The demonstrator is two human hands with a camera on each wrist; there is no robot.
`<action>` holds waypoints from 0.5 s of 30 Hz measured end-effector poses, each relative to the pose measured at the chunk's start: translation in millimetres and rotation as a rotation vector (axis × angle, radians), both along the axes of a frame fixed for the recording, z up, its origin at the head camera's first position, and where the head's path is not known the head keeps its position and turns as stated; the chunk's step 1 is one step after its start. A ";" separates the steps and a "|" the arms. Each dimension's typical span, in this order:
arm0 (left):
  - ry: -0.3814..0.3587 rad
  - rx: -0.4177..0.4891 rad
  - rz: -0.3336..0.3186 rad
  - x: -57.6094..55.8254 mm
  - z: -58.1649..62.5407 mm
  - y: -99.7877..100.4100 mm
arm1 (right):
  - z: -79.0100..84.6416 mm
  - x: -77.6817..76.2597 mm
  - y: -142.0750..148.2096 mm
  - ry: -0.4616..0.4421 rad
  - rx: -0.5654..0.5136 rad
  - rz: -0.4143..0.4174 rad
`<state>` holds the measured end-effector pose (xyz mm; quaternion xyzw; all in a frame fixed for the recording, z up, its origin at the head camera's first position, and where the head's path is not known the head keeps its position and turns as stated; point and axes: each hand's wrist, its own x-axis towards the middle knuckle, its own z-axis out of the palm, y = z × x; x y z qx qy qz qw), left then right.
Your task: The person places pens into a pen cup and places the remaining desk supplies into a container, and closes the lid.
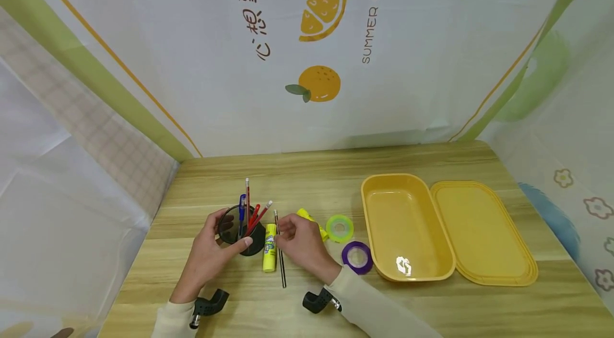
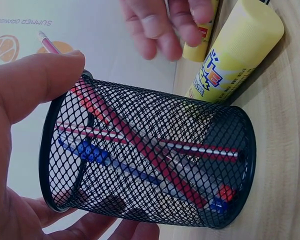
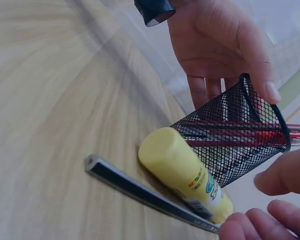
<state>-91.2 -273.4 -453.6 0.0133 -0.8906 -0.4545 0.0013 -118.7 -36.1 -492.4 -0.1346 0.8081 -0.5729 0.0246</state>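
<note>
My left hand (image 1: 208,258) grips a black mesh pen cup (image 2: 150,155), thumb at its rim and fingers behind it. Inside the cup are a blue pen (image 1: 242,212), a red pen (image 1: 254,215) and two red-striped pencils (image 1: 247,194). My right hand (image 1: 304,244) hovers just right of the cup, thumb apart from its bent fingers and nothing between them. Below those fingertips a dark striped pencil (image 3: 140,192) lies on the table, alongside a yellow glue stick (image 1: 269,247). That glue stick lies between the cup and the pencil.
Another yellow glue stick (image 1: 312,220) lies partly hidden behind my right hand. Right of it are a green tape roll (image 1: 339,228) and a purple one (image 1: 357,257). Farther right sit a yellow box (image 1: 412,274) and its lid (image 1: 484,231), on the wooden table (image 1: 307,172).
</note>
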 end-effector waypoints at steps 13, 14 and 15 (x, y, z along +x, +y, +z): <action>-0.018 -0.010 -0.001 0.2 3.4 -0.2 | -12.7 0.9 2.5 -0.063 0.109 0.055; -0.020 -0.012 0.000 0.2 3.7 -0.4 | -13.1 0.8 2.3 -0.066 0.116 0.058; -0.022 -0.013 0.002 0.0 3.9 -0.6 | -13.2 0.8 2.1 -0.067 0.125 0.061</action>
